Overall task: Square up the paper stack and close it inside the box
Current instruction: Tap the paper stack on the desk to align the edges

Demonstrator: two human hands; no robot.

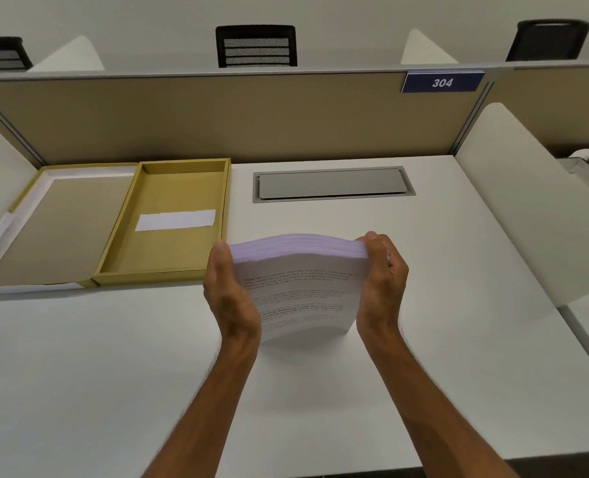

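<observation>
A thick stack of printed white paper (pixel 300 288) stands upright on its lower edge on the white desk (pixel 113 374), its printed face towards me. My left hand (pixel 229 294) presses its left side and my right hand (pixel 382 288) presses its right side. The top edge of the stack bulges slightly and looks uneven. To the left lies the open tan box: its tray (pixel 224 215) holds a white slip (pixel 175 220), and its hinged lid (pixel 58 229) lies flat further left.
A grey cable hatch (pixel 332 184) is set into the desk behind the stack. A tan partition (pixel 217 115) with a blue sign "304" (pixel 442 82) closes the back. White side dividers (pixel 527 201) flank the desk; black chairs (pixel 255 46) stand beyond.
</observation>
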